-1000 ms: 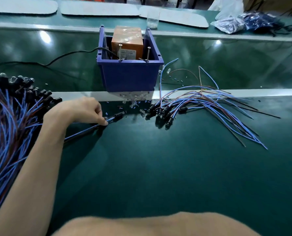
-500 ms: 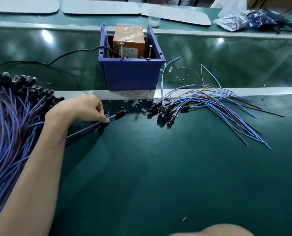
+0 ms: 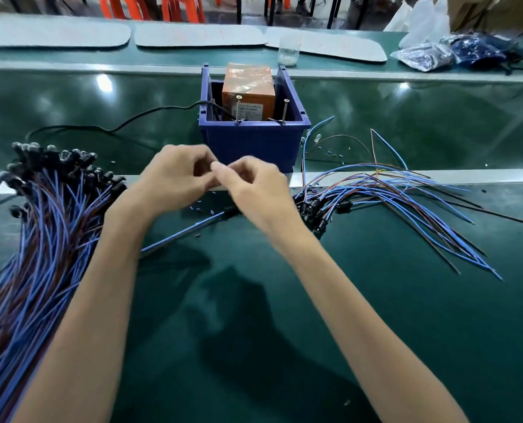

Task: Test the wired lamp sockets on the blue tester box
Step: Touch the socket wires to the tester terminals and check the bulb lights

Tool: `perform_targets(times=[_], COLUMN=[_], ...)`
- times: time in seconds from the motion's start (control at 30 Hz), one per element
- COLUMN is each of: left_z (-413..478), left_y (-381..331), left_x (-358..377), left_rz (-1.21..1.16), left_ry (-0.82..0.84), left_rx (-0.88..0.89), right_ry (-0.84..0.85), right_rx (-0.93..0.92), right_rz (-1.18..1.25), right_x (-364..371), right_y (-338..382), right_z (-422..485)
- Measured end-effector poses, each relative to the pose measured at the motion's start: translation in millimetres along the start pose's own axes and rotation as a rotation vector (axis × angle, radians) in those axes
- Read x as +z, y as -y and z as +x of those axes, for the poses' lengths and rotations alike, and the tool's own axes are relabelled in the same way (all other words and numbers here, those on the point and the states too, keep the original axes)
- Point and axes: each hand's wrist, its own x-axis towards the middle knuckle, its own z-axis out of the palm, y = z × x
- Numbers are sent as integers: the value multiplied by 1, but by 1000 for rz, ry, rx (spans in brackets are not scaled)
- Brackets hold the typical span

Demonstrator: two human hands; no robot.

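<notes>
While both forearms reach across it, the dark green glossy table (image 3: 376, 331) carries every item in view. On its left edge lies the large fanned bundle of blue-and-brown wired black lamp sockets (image 3: 40, 239), socket ends pointing away from the person. A smaller, looser pile of the same wired sockets (image 3: 376, 193) lies at right, with its socket ends towards the centre and its wire tails spread to the right.

The blue plastic open-topped tester box (image 3: 254, 145) stands at centre, behind the pale strip that crosses the table. It contains an orange rectangular block (image 3: 248, 87). A black power cable (image 3: 132, 120) enters the box from the left. Two upright metal pins (image 3: 238, 108) stand at the front rim of the box, well apart.

The left hand (image 3: 174, 178) and the right hand (image 3: 254, 187) are directly in front of the box, above the table. The fingers of both are curled, and the fingertips of the two hands meet. Motion blur hides the contact zone, so it cannot be told whether either hand pinches an item.

One single wired socket (image 3: 193, 228) lies on the table below the hands, untouched, socket end towards the box. Small dark loose parts (image 3: 199, 209) lie scattered beside it. A clear plastic cup (image 3: 288, 51) stands behind the box.
</notes>
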Motion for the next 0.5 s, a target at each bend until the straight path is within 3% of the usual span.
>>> perform_targets(times=[0.1, 0.17, 0.23, 0.3, 0.4, 0.5], left_z=[4, 4, 2, 0, -2, 1], left_y=[-14, -25, -34, -43, -54, -61], left_x=[7, 10, 12, 16, 25, 26], left_rz=[-148, -427, -639, -726, -819, -1032], left_ry=[-165, -209, -139, -1, -117, -156], left_rx=[64, 81, 135, 177, 200, 136], right_ry=[49, 119, 181, 140, -21, -89], right_rx=[100, 111, 72, -1, -67, -154], right_rz=[298, 446, 445, 472, 497, 353], right_x=[-20, -30, -34, -36, -42, -49], right_y=[-5, -9, -7, -8, -7, -6], right_z=[5, 8, 8, 8, 9, 9])
